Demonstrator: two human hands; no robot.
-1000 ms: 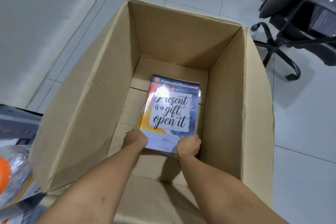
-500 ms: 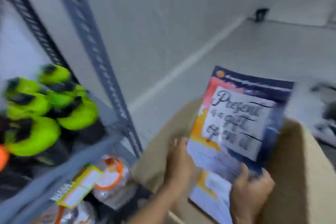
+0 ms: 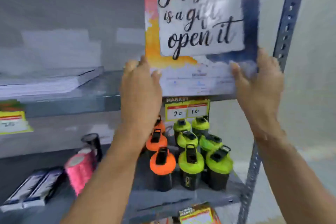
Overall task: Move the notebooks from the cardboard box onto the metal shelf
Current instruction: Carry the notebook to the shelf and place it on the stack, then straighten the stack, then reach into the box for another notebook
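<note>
A pack of notebooks (image 3: pixel 200 23) with a colourful cover reading "Present is a gift, open it" is held up, cover facing me, at the right end of the grey metal shelf (image 3: pixel 101 94). My left hand (image 3: pixel 140 85) grips its lower left edge. My right hand (image 3: pixel 258 78) grips its lower right corner. Its bottom edge is level with the shelf board's front lip. Further left on the same board lies a flat stack of white-edged notebooks (image 3: pixel 49 82). The cardboard box is out of view.
The perforated upright post (image 3: pixel 289 16) of the shelf stands just right of the notebooks. On the board below stand orange and green-lidded bottles (image 3: pixel 190 156), a pink roll (image 3: pixel 80 171) and flat packs (image 3: pixel 34 189). Yellow price tags (image 3: pixel 187 109) hang from the shelf lip.
The notebooks came up out of the cardboard box in both hands and now stand in front of the upper shelf board. My view swung from the box to the shelf.
</note>
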